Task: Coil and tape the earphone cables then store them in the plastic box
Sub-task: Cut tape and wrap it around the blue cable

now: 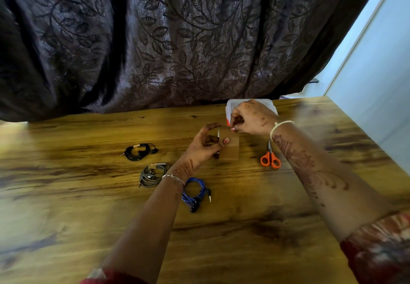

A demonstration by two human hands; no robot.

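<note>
Three coiled earphone cables lie on the wooden table: a black one (pixel 138 151) and a grey one (pixel 152 174), each with a tape band, and a blue one (pixel 195 191) partly under my left wrist. My left hand (pixel 205 145) grips a roll of brown translucent tape (pixel 228 148) held above the table. My right hand (pixel 251 117) pinches the tape's free end, just right of and above the roll. The clear plastic box (pixel 230 106) with a red latch stands behind my right hand, mostly hidden by it.
Orange-handled scissors (pixel 270 158) lie on the table right of the tape, beside my right forearm. A dark leaf-patterned curtain (pixel 177 39) hangs along the table's far edge. A pale wall (pixel 377 73) borders the right side.
</note>
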